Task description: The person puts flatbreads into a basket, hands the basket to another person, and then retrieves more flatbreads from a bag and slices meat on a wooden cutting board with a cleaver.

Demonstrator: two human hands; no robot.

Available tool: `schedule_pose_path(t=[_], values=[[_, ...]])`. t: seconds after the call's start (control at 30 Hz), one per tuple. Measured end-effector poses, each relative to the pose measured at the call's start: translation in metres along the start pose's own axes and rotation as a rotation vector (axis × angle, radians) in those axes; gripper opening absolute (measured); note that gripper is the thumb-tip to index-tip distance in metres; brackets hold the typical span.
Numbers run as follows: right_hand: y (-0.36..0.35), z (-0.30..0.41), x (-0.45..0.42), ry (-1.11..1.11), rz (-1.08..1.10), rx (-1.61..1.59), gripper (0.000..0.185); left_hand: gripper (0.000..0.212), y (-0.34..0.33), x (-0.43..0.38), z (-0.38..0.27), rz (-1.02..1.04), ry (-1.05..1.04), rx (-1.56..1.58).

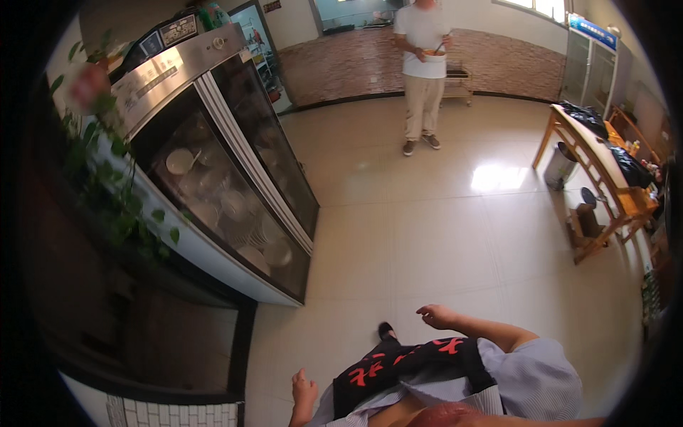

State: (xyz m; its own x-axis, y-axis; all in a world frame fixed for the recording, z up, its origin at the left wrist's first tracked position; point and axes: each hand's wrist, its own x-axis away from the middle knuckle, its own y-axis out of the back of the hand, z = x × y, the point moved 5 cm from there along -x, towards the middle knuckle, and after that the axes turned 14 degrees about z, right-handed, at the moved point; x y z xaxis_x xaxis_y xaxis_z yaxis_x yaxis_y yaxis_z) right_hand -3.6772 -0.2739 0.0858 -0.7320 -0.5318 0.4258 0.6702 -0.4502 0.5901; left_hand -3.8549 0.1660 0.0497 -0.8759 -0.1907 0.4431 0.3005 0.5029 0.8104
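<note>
My left hand (pixel 304 388) is low in the view, left of my body, with its fingers loosely apart and nothing in it. On the other side, my right hand (pixel 437 316) hangs in front of me, its fingers partly curled and holding nothing that shows. Between the hands is my black apron (pixel 408 368) with red writing, over a striped shirt. One dark shoe (pixel 385 331) shows on the tiled floor. Ahead stands a person (pixel 424 69) in a white shirt and beige trousers, holding a bowl (pixel 435 56) with a utensil in it.
A glass-door cabinet (pixel 224 176) with stacked bowls and plates stands at left, beside a trailing plant (pixel 128 208). At right are a wooden table (pixel 592 155) with black plastic bags, a metal bin (pixel 559 166) and a cardboard box (pixel 587 220). A display fridge (pixel 589 66) and a small cart (pixel 459 85) stand farther back.
</note>
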Motion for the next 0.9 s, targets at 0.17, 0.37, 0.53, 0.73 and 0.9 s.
schedule_pose_path(t=[0.17, 0.37, 0.53, 0.73, 0.9], values=[[0.049, -0.177, -0.092, -0.284, 0.203, 0.065, 0.040, 0.049, 0.066, -0.248, -0.160, 0.059, -0.279, 0.059], [0.141, -0.296, -0.153, -0.670, 0.509, 0.049, 0.035, 0.051, 0.175, -0.461, -0.454, -0.019, -0.961, 0.057], [0.300, -0.335, -0.314, -0.658, 0.579, 0.162, 0.032, 0.051, 0.237, -0.615, -0.528, -0.147, -0.927, 0.098], [0.518, -0.149, -0.656, -0.132, 0.438, 0.584, 0.029, 0.051, 0.293, -0.784, -0.451, -0.302, -0.518, 0.186], [0.625, -0.070, -0.879, 0.042, 0.254, 0.367, 0.036, 0.051, 0.369, -0.956, -0.493, -0.374, -0.378, 0.180]])
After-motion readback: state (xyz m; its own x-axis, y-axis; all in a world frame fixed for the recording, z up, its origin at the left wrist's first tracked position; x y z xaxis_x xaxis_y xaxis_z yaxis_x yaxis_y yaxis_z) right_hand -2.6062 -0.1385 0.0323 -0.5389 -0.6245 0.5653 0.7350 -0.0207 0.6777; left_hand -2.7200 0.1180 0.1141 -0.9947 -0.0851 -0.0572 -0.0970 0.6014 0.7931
